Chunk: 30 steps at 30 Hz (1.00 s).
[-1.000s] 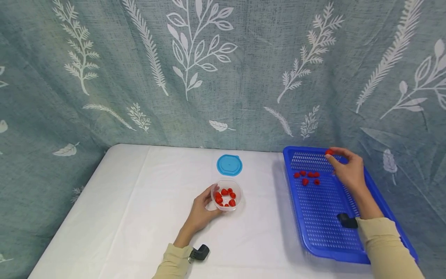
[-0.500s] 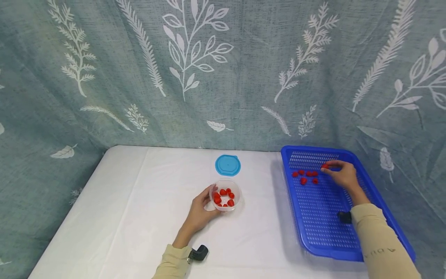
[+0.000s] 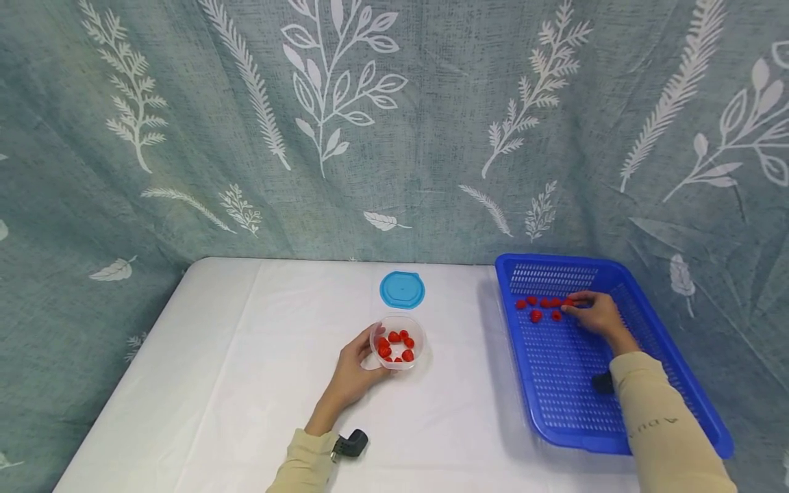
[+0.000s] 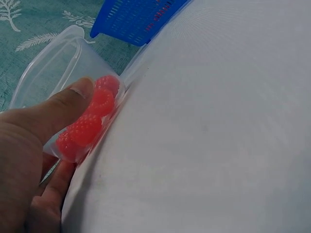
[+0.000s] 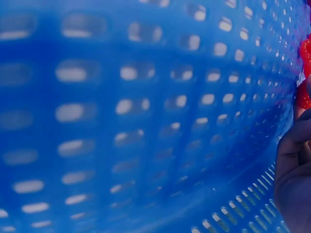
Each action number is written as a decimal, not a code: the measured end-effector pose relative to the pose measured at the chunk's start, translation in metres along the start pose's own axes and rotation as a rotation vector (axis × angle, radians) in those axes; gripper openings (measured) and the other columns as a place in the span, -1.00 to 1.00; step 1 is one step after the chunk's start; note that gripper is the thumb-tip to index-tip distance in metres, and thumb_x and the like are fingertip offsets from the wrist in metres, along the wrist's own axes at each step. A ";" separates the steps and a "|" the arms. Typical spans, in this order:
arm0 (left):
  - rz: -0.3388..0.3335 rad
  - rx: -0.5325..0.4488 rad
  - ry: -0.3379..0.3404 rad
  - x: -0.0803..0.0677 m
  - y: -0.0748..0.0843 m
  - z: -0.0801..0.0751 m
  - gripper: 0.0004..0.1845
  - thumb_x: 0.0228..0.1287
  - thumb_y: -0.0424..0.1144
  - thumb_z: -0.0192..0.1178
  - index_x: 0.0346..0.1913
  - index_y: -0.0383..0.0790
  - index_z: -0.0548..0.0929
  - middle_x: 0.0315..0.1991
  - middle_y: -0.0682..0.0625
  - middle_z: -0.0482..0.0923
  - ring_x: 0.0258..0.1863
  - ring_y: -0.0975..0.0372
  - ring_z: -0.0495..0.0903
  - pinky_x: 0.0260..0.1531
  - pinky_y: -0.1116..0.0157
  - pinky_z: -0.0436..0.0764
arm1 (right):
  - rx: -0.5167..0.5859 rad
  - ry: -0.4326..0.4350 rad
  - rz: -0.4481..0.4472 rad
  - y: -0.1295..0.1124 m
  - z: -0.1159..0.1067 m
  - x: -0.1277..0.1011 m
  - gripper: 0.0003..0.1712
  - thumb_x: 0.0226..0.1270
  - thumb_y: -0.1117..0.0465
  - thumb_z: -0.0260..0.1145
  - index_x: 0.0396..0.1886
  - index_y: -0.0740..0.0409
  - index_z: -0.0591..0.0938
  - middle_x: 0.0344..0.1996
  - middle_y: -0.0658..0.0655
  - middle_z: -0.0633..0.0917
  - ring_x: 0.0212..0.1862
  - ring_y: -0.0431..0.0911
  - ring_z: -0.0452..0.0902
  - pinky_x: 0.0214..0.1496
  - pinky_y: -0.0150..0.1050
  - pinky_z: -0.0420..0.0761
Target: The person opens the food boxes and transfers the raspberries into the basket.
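Observation:
My left hand [image 3: 356, 373] grips a clear plastic tub [image 3: 398, 366] from its left side, thumb and fingers around the wall. Several red raspberries [image 4: 86, 128] lie at the bottom of the tub. Over at the right, my right hand [image 3: 596, 315] reaches down into a blue perforated basket [image 3: 573, 440] and pinches a raspberry [image 3: 568, 302] close over the basket floor. More raspberries [image 3: 535, 315] lie loosely grouped just left of those fingertips. In the right wrist view, only part of the hand [image 5: 296, 174] shows at the edge, beside red berries [image 5: 304, 94].
A blue round lid [image 3: 402, 289] lies flat on the white tabletop [image 3: 277, 329], behind the tub. A green leaf-patterned cloth [image 3: 431, 137] hangs along the back and left. The basket's raised walls surround the right hand.
My right hand has come down from the basket's back rim toward its floor, carrying the raspberry beside the other berries. The left hand keeps holding the tub in place.

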<state>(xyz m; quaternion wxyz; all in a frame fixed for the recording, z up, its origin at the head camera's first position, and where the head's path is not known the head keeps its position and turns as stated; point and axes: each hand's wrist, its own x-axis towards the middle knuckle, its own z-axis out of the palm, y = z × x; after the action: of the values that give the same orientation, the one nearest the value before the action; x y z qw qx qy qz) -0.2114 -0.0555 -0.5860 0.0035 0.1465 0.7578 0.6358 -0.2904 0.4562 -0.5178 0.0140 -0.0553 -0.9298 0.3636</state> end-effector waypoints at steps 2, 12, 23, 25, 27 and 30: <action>0.001 -0.006 -0.001 0.000 0.000 0.000 -0.05 0.00 -0.43 0.56 0.50 -0.14 0.37 0.38 -0.11 0.50 0.39 0.04 0.46 0.40 0.19 0.43 | 0.014 0.000 0.003 0.000 0.001 0.000 -0.49 0.36 0.25 0.40 0.08 0.63 0.55 0.04 0.64 0.60 -0.41 -0.39 0.50 -0.47 -0.37 0.68; -0.042 -0.008 0.016 -0.001 0.008 0.002 -0.04 0.00 -0.53 0.51 0.51 -0.24 0.33 0.40 -0.18 0.46 0.40 -0.03 0.44 0.40 0.10 0.42 | 0.041 -0.036 0.020 -0.009 -0.007 0.002 -0.41 0.33 0.25 0.42 0.15 0.66 0.50 -0.12 0.49 0.73 -0.39 -0.49 0.47 -0.42 -0.45 0.62; -0.011 -0.014 0.015 -0.001 0.001 0.003 -0.04 -0.02 -0.48 0.55 0.50 -0.21 0.36 0.38 -0.16 0.49 0.38 -0.01 0.47 0.39 0.14 0.45 | -0.004 0.098 -0.072 -0.084 -0.037 -0.022 -0.41 0.41 0.07 0.36 0.17 0.51 0.58 0.02 0.55 0.66 -0.41 -0.51 0.47 -0.48 -0.43 0.63; -0.001 -0.022 0.016 -0.001 0.001 0.002 -0.04 -0.04 -0.48 0.56 0.50 -0.22 0.37 0.36 -0.16 0.51 0.37 -0.01 0.48 0.39 0.17 0.46 | 0.011 0.108 -0.110 -0.106 -0.041 -0.034 -0.41 0.42 0.03 0.36 0.20 0.44 0.58 0.04 0.51 0.67 -0.32 -0.47 0.50 -0.45 -0.41 0.63; 0.009 -0.028 0.016 -0.001 0.002 0.002 -0.04 -0.05 -0.47 0.57 0.49 -0.22 0.37 0.36 -0.17 0.51 0.36 -0.01 0.49 0.39 0.19 0.47 | 0.007 0.114 -0.141 -0.129 -0.043 -0.049 -0.41 0.44 -0.01 0.34 0.23 0.36 0.59 0.03 0.43 0.69 -0.15 -0.31 0.57 -0.32 -0.37 0.61; 0.011 -0.020 0.015 -0.001 0.003 0.002 -0.04 -0.05 -0.45 0.57 0.49 -0.21 0.38 0.36 -0.16 0.51 0.36 0.00 0.48 0.40 0.22 0.46 | 0.001 0.115 -0.189 -0.161 -0.041 -0.072 -0.43 0.47 -0.05 0.30 0.28 0.25 0.59 0.00 0.34 0.72 0.11 -0.08 0.53 -0.13 -0.33 0.50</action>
<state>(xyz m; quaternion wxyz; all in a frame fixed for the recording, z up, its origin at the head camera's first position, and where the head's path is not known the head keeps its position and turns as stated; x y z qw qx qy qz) -0.2097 -0.0538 -0.5836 -0.0042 0.1455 0.7507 0.6445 -0.2310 0.3578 -0.3772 0.1016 0.0117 -0.9283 0.3574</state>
